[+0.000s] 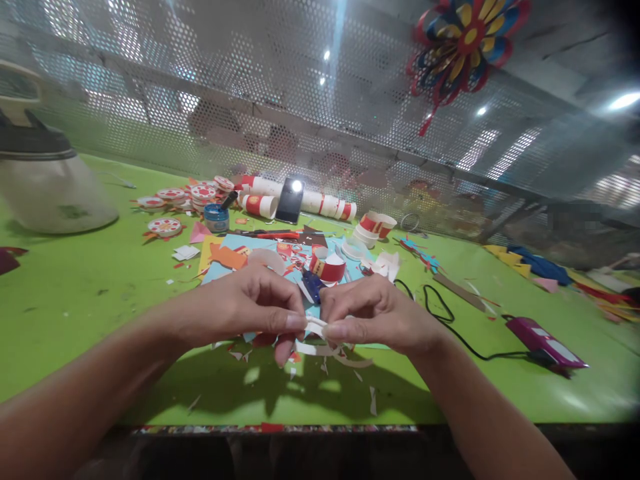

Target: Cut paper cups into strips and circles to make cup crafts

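My left hand [255, 307] and my right hand [370, 313] meet over the front middle of the green table. Between their thumbs and fingers they pinch a small curled white paper strip [315, 325], one end in each hand. Beyond my knuckles lies a dark blue tool [313, 285], partly hidden, its kind unclear. A red, gold and white paper ring [327, 268] stands close behind it. Light blue paper sheets [235, 243] spread under the scraps. Below my fingers lie loose white paper strips [315, 349] and several small cuttings.
Farther back are a blue-labelled jar [217, 219], a dark phone [290, 201] leaning on white-and-red paper tubes [325, 203], and round red-and-white paper pieces [165, 228]. A purple device [546, 341] with a black cord is at right. A large whitish container [55, 193] stands at left.
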The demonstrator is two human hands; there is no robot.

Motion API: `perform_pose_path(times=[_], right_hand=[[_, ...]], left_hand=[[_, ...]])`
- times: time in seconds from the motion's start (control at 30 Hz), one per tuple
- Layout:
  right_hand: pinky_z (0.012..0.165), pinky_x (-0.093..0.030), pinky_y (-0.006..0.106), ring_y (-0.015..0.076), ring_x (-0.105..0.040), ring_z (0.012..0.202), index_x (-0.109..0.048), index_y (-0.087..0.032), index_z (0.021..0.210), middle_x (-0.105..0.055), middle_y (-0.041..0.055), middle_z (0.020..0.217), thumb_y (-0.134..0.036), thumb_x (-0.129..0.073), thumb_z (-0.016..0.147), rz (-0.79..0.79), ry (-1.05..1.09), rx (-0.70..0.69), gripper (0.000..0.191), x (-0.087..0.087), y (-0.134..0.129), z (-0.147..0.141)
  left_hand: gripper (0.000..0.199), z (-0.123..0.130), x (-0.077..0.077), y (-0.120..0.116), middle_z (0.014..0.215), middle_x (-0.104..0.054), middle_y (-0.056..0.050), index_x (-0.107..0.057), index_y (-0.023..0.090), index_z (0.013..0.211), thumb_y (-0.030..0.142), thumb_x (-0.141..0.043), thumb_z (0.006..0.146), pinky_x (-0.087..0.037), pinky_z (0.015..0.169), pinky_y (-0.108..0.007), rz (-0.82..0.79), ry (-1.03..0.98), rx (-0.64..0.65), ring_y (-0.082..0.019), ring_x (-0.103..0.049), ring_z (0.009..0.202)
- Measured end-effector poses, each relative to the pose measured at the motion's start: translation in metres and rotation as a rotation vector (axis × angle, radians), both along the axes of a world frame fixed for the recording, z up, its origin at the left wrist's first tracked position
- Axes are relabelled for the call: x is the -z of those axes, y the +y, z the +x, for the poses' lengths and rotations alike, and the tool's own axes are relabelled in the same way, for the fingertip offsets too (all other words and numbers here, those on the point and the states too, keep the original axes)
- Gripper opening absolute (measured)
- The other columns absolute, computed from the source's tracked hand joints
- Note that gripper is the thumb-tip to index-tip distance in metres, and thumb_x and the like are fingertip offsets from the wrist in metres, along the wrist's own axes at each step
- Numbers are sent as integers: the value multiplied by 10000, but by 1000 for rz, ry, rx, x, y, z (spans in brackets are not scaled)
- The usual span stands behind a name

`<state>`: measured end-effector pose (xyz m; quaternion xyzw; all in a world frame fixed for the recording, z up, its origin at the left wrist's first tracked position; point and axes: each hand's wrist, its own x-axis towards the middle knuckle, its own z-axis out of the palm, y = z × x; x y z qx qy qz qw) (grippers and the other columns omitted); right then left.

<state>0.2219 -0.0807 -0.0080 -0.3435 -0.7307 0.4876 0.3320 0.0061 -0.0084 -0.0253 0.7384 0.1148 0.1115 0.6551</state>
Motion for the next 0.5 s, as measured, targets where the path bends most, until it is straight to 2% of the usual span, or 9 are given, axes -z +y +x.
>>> perform_pose_path(times=[0.3, 0.5], right_hand=[[620, -392, 298, 137, -514, 634, -692, -100, 679, -595, 31, 647, -170, -636, 819, -19, -21, -48, 167, 1, 0, 0], [618, -398, 292, 136, -516, 636, -687, -107, 686, -596, 27, 657, -175, -648, 823, 43, -58, -24, 158, 1, -2, 0]], left_hand=[[266, -1, -4, -1, 569, -606, 1, -628, 137, 728, 343, -565, 885, -336, 472, -170, 55, 22, 48, -71, -432, 511], [164, 3, -2, -2, 641, -668, 6, -528, 174, 899, 254, -652, 827, -354, 451, -149, -87, -67, -40, -65, -511, 505]])
